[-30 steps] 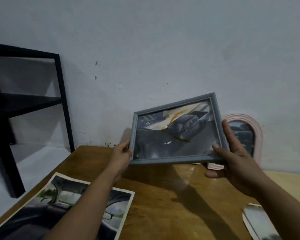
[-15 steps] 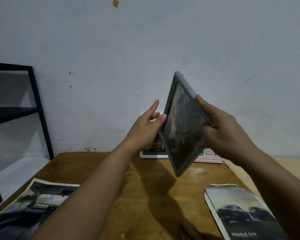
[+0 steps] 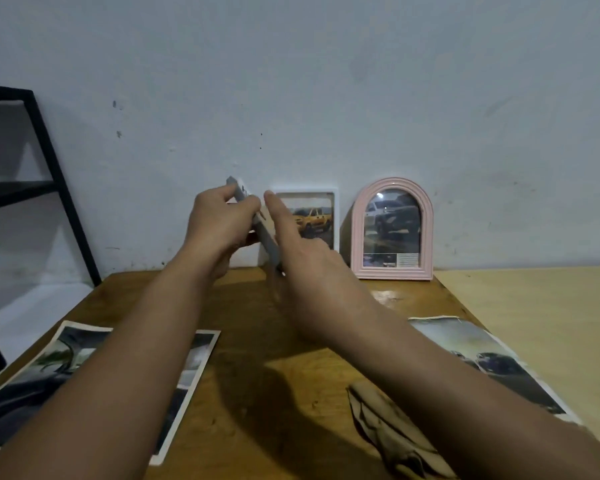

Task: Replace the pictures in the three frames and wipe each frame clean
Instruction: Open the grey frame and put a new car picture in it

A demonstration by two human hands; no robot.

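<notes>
The left hand (image 3: 219,225) grips the grey frame (image 3: 262,233) from its left face, fingers curled over the upper edge. The frame is held edge-on above the table's (image 3: 243,299) far side, long axis slanting from upper left to lower right. The right hand (image 3: 297,244) lies against its right face with fingers extended, touching rather than clasping.

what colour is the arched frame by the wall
Pink, seen clearly in the head view: the arched frame.
</notes>
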